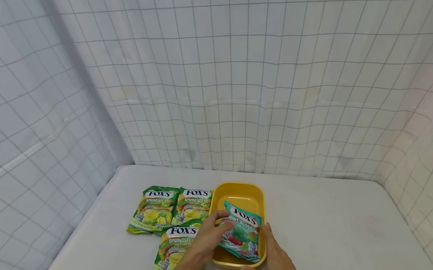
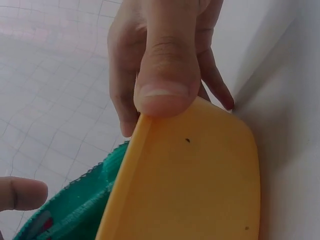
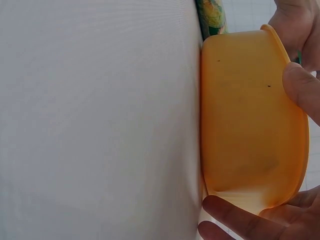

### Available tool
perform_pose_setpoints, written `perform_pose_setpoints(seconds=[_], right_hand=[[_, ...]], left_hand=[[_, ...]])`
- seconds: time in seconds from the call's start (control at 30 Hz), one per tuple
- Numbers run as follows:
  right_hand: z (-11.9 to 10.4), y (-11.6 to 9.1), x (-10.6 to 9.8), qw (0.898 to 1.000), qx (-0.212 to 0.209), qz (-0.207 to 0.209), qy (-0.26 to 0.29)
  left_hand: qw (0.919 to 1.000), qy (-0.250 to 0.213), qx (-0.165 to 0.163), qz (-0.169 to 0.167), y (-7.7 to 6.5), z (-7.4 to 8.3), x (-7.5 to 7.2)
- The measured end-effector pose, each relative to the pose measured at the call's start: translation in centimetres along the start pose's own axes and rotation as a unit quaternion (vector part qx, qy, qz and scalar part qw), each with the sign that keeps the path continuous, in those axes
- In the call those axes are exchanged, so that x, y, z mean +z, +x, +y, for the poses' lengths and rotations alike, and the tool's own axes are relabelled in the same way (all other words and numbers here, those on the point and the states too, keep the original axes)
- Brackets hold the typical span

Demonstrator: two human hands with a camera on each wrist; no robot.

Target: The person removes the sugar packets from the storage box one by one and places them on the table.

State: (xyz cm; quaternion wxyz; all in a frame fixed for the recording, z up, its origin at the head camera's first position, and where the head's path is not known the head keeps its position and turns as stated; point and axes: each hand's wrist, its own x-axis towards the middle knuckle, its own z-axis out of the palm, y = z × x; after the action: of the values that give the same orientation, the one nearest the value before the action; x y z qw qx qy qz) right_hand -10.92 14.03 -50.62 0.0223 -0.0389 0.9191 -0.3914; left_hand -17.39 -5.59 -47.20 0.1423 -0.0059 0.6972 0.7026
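Note:
A yellow plastic tub (image 1: 239, 189) stands on the table with a teal Fox's Mint Blossom candy bag (image 1: 243, 234) lying aslant inside it. My left hand (image 1: 211, 235) reaches over the tub's left rim, its fingers loosely bent at the bag's left edge. In the left wrist view, one left fingertip (image 2: 25, 194) shows apart from the teal bag (image 2: 75, 205). Round the tub's near right corner, my right hand (image 1: 279, 269) grips it. The right thumb (image 3: 302, 87) lies on the near rim and the fingers (image 3: 250, 217) follow the right side wall.
Left of the tub lie three green and yellow Fox's Spring Tea bags, one at the far left (image 1: 153, 209), one beside the tub (image 1: 192, 205) and one nearer (image 1: 174, 249), partly behind my left arm. White gridded sheeting (image 1: 245, 89) encloses the white table (image 1: 329, 226).

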Motion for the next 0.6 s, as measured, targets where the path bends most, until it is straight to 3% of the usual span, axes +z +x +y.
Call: perform_pose_setpoints(seconds=[0.33, 0.6], right_hand=[[0.12, 0.07, 0.08, 1.000, -0.003, 0.005, -0.001], [-0.01, -0.03, -0.07, 1.000, -0.006, 0.003, 0.004]], left_hand=[[0.9984, -0.004, 0.006, -0.056, 0.70, -0.42, -0.11], [0.9983, 0.043, 0.009, -0.038, 0.84, -0.59, 0.28]])
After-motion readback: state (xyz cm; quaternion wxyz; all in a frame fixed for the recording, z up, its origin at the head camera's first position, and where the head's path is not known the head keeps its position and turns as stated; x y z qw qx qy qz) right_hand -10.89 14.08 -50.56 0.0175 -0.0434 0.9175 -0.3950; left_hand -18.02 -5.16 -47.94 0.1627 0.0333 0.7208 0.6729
